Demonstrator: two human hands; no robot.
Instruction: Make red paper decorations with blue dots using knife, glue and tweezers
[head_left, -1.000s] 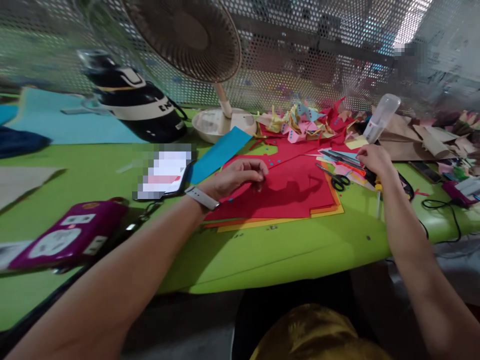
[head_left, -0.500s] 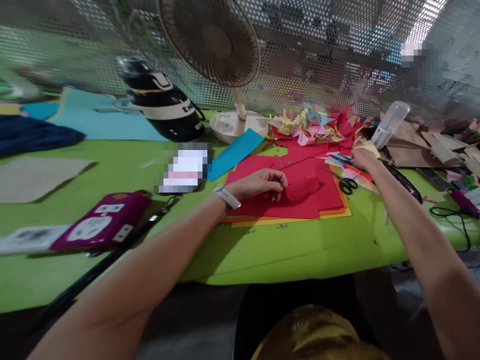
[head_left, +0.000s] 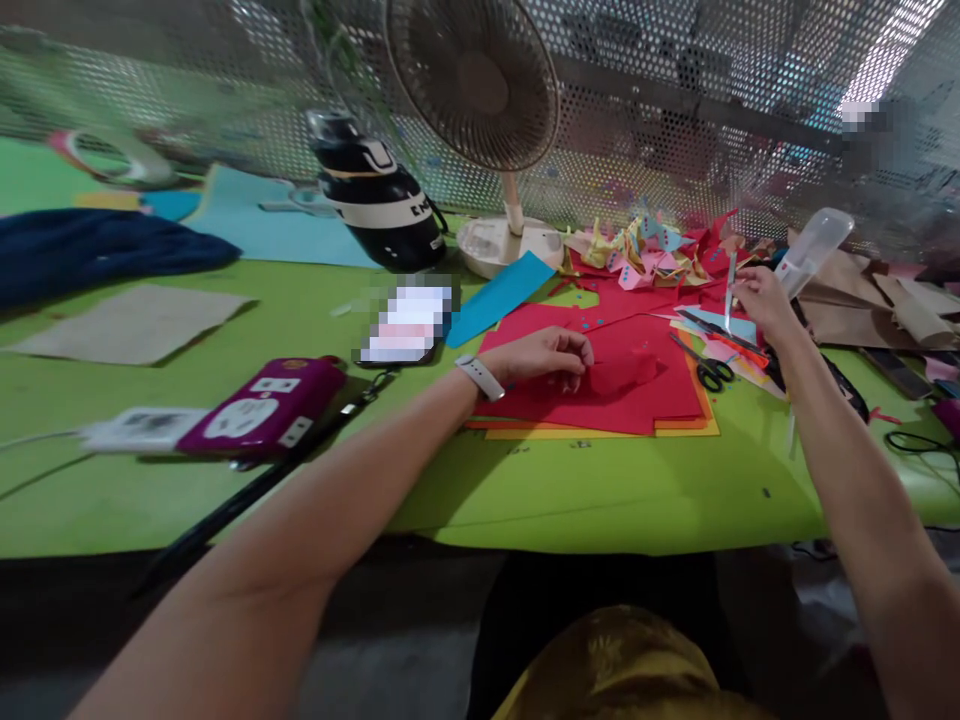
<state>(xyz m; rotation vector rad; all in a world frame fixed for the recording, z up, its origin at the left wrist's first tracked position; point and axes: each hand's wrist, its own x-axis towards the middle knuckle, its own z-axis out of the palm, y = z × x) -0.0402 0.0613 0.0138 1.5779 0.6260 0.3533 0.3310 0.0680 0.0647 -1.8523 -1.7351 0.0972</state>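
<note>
My left hand (head_left: pixel 559 357), with a pale watch band on its wrist, is closed on the edge of a small red paper piece (head_left: pixel 626 372). That piece lies over a stack of red paper (head_left: pixel 600 408), with orange and yellow sheets showing beneath. Off to the right, my right hand (head_left: pixel 761 297) pinches a thin, pale, translucent strip (head_left: pixel 730 295), held nearly upright; its exact kind is unclear. Below that hand are black-handled scissors (head_left: pixel 712 374), a dark and orange tool (head_left: pixel 724 336) and paper scraps.
A phone (head_left: pixel 409 325), a blue paper strip (head_left: pixel 501 298) and a purple power bank (head_left: pixel 262 408) lie left of the stack. Behind stand a black bottle (head_left: pixel 386 205) and a fan (head_left: pixel 480 85). Folded paper shapes (head_left: pixel 649 250) and a clear plastic container (head_left: pixel 817 250) sit at the back right.
My right hand has risen from the scraps with the pale strip in its fingers. My left hand stays at the red piece. The view has shifted slightly left.
</note>
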